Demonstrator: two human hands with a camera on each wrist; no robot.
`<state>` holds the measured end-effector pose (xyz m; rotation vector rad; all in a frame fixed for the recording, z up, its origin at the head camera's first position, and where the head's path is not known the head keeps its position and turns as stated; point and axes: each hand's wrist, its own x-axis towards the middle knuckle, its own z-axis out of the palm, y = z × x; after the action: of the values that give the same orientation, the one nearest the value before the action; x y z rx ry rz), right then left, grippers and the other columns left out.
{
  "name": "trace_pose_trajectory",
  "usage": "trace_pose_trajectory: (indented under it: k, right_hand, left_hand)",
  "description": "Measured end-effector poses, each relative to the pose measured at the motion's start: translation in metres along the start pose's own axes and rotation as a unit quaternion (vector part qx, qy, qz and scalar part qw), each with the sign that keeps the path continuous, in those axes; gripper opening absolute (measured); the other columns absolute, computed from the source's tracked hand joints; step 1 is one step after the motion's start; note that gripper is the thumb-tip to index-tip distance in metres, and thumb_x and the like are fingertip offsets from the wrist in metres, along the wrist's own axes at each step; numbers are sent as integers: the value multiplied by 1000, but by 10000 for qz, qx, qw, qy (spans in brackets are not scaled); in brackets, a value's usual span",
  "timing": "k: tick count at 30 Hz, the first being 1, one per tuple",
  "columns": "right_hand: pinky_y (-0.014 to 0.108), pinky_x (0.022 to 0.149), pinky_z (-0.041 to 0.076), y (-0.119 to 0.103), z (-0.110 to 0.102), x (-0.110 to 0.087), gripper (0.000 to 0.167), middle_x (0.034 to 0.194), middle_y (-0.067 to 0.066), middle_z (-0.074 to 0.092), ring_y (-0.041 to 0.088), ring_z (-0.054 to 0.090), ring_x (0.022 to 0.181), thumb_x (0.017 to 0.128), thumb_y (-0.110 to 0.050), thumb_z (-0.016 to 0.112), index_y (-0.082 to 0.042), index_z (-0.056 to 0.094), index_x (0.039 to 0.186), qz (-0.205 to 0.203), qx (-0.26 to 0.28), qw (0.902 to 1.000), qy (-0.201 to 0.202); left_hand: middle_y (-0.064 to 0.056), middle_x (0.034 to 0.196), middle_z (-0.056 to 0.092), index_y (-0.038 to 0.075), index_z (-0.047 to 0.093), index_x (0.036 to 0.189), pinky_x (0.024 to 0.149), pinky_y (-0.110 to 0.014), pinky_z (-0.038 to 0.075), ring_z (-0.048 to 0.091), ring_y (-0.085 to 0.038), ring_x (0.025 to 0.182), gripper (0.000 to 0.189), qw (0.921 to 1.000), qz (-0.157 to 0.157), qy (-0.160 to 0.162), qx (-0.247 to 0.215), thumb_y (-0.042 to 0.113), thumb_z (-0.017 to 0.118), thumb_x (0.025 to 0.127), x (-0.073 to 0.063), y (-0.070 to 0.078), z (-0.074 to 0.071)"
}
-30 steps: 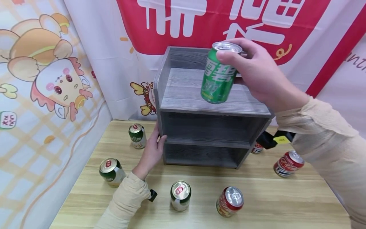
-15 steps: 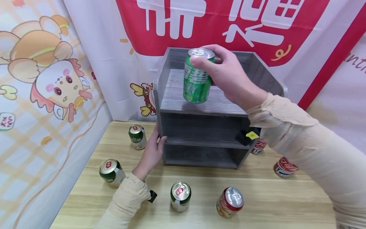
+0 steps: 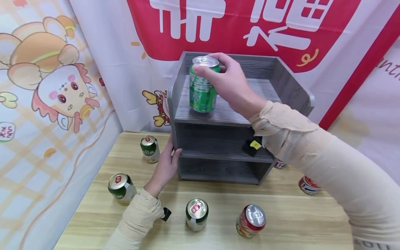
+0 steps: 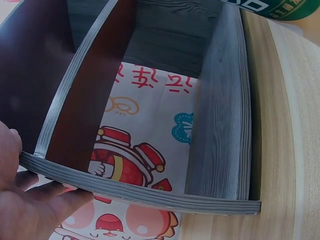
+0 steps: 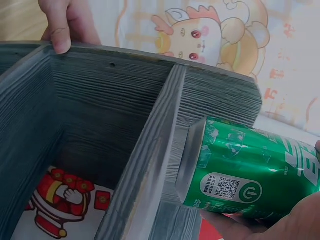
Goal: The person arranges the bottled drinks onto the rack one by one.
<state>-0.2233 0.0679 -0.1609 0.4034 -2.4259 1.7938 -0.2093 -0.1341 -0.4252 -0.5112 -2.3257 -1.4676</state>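
Observation:
My right hand (image 3: 231, 83) grips a green soda can (image 3: 202, 92) near its top, thumb in front. The upright can is over the left part of the top shelf of a grey wood-grain shelf unit (image 3: 289, 81). In the right wrist view the can's base (image 5: 192, 157) is close to the shelf's front edge; whether it touches, I cannot tell. My left hand (image 3: 165, 168) holds the unit's left side panel, its thumb on the front edge and its fingers partly hidden outside. The left wrist view shows those fingers (image 4: 57, 205) against the panel.
Green-and-white cans (image 3: 150, 149) stand on the wooden table (image 3: 218, 205) left and in front of the unit. One red can (image 3: 251, 221) stands in front; others (image 3: 309, 185) are at right, partly behind my right sleeve. Printed cloth hangs behind and at left.
My right hand has carried the green can leftward and slightly lower, from over the middle of the top shelf to its left part. The left hand stays on the side panel.

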Motion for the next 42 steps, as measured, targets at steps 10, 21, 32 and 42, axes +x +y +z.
trace_pose_trajectory:
  k: [10,21,32,42]
  right_hand:
    - [38,99,53,4,7,8,57,140,1,51,18,50,124,92,-40,74,-24,53,143,41,-128,9999,98]
    - [40,98,53,12,13,8,59,139,0,52,17,51,122,91,-43,74,-25,52,143,10,-277,9996,64]
    - [39,97,54,12,16,10,60,140,0,52,16,51,123,92,-42,74,-26,50,144,-2,-245,9997,6]
    - [39,96,54,12,19,15,59,138,0,53,17,52,121,92,-45,73,-27,51,144,30,-211,9998,19]
  left_hand:
    - [-14,166,23,4,12,163,118,-47,36,35,-32,147,65,10000,41,-25,27,12,47,108,0,-1,0]
    - [-15,165,25,3,14,163,117,-48,37,36,-32,146,65,10000,77,-11,13,9,48,108,-2,1,0]
    - [-18,165,24,3,13,163,114,-48,41,35,-33,146,65,10000,56,18,-6,9,47,108,-3,3,-1]
    - [-14,166,23,5,13,163,115,-48,39,36,-32,146,64,10000,16,13,3,10,47,108,-2,1,-1]
